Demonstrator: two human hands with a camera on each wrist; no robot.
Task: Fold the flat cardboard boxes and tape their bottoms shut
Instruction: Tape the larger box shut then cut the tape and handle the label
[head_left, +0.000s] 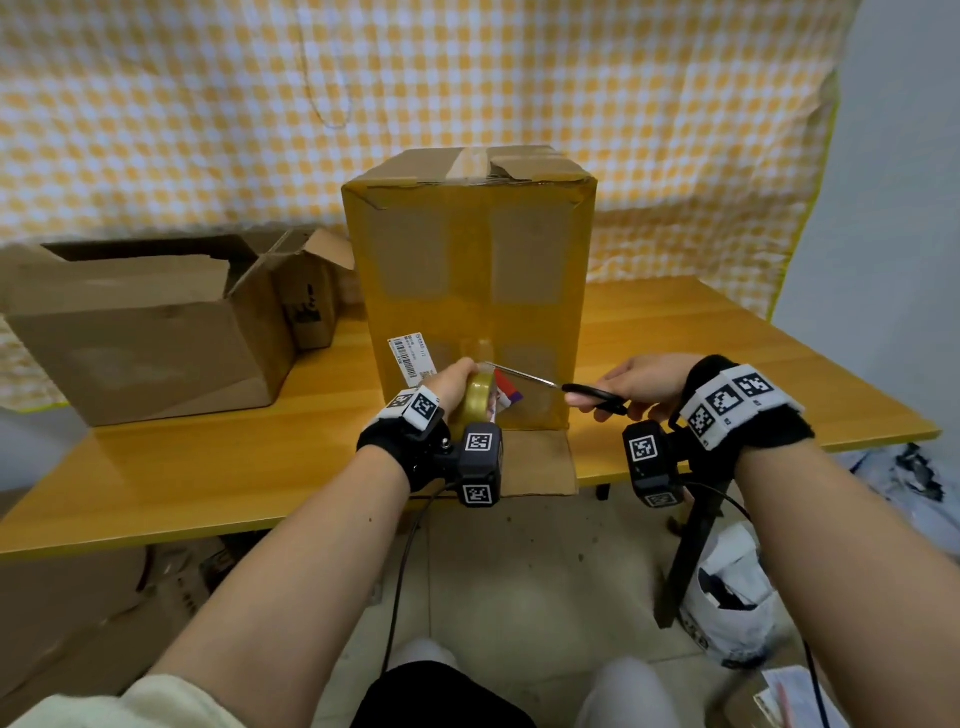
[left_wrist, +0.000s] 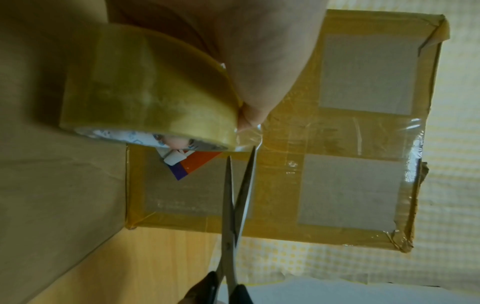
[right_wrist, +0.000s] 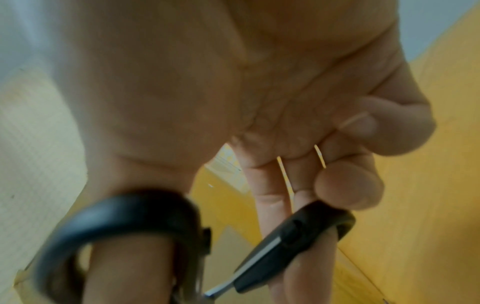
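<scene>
Mid-cut on the tape: left hand (head_left: 457, 376) curled round the tape roll (head_left: 478, 402), thumb pinning the freed strip against it; right hand (head_left: 641, 382) gripping the scissors (head_left: 571, 387), fingers (right_wrist: 348, 185) through the black loops, blades slightly parted and straddling the clear strip just beside the roll. Standing on the table (head_left: 208, 457) right behind both hands, the tall taped box (head_left: 472, 291), on its side with the sealed bottom facing forward, crossed by bands of tape. Likely trouble: strip going slack and folding onto itself or snapping back onto the roll, if tension drops as the blades close. Also a ragged or half cut if the blades chew rather than shear, leaving a tail to tear. Thumb very near the blade tips, so a nick possible. Some risk too of tugging the light box over toward the table edge. To the left, an open brown box (head_left: 150, 332) lying on its side, interior in shadow, contents impossible to tell; a smaller open box (head_left: 311, 296) behind it, likewise unreadable. Nothing visible of the tall box's inside.
</scene>
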